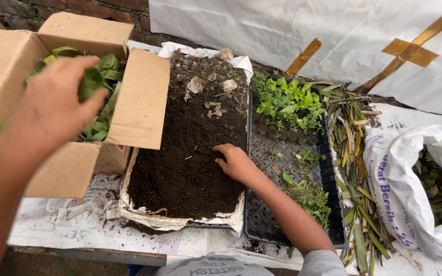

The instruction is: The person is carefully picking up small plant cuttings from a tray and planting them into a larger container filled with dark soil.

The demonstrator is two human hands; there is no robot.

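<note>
My left hand [57,99] reaches into an open cardboard box [139,102] of green leaves [101,82]; its fingers curl among the leaves, and whether it grips any I cannot tell. My right hand [235,162] rests with bent fingers on a heap of dark soil [185,153], at its right edge. The soil lies on a torn white liner [154,221]. Beside that hand is a black seedling tray [267,153] with small green seedlings [287,105] at its far end.
Cut green and yellow leaf strips [356,153] lie right of the tray. A white sack [410,179] of dark leaves sits at far right. White sheeting [282,30] with crossed brown strips hangs behind. Stones [196,84] sit on the far soil.
</note>
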